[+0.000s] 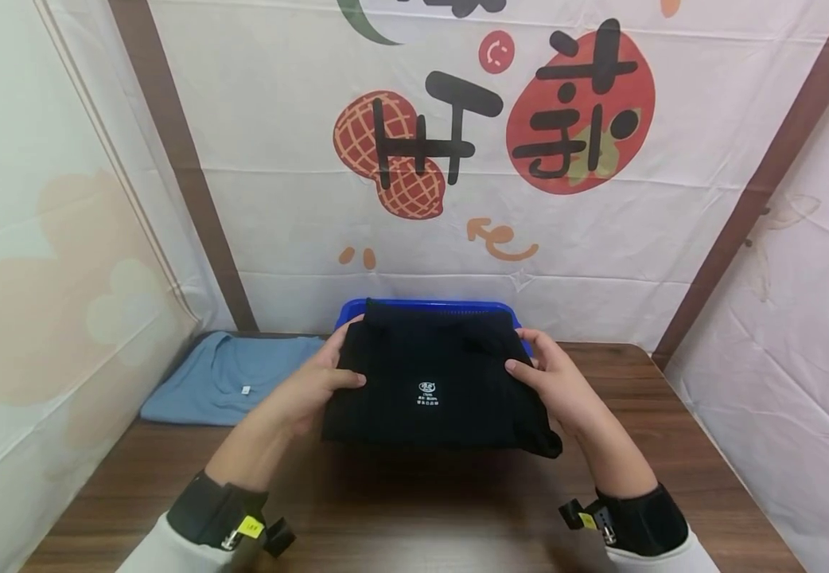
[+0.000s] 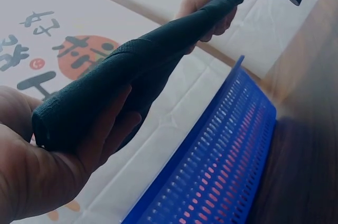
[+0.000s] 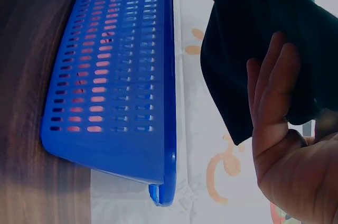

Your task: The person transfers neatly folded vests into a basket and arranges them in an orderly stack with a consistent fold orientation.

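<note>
A folded black T-shirt, with a small white print near its middle, is held up between both hands. My left hand grips its left edge, thumb on top and fingers underneath. On the other edge my right hand holds it the same way. Behind and below the shirt stands a blue plastic basket, mostly hidden in the head view. Both wrist views show the shirt raised above the basket's rim. Something pink shows through the basket's slots.
A folded grey-blue T-shirt lies at the back left of the brown wooden table. White printed cloth walls close in the table at the back and both sides.
</note>
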Available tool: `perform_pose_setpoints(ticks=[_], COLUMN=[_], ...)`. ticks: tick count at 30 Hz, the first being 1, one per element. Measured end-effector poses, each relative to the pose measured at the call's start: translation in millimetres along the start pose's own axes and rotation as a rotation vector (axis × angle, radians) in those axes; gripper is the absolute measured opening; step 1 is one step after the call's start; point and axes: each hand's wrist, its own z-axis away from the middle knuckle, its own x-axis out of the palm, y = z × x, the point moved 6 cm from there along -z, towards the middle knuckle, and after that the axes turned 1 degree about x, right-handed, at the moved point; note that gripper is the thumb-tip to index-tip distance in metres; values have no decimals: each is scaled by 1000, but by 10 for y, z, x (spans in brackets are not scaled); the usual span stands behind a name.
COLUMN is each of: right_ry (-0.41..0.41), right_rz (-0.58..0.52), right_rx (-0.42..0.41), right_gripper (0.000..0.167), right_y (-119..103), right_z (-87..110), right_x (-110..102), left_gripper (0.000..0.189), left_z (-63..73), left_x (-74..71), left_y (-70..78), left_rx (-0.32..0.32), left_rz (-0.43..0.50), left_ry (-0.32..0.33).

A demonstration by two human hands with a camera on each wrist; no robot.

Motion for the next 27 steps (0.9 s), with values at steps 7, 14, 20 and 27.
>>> perform_pose_setpoints(ticks=[7,14,20,27], right_ry=[-13,-33,-31,-21], right_rz=[16,-12,-43,-55], right_rx=[5,37,45,59], right_gripper=[54,55,55,57], right_y=[-48,7,74,119], right_z=[-132,-249,-338,-449], right_x=[-45,-77,-90,-124], left_gripper=[90,92,94,96], left_z=[-102,-192,-284,-395], left_x=[-40,-83,-106,-163], left_y=[32,32,11,-19], left_rx=[-5,-7,-3,-10], left_rz=[55,49,49,39], left_ry=[-11,5,16,40])
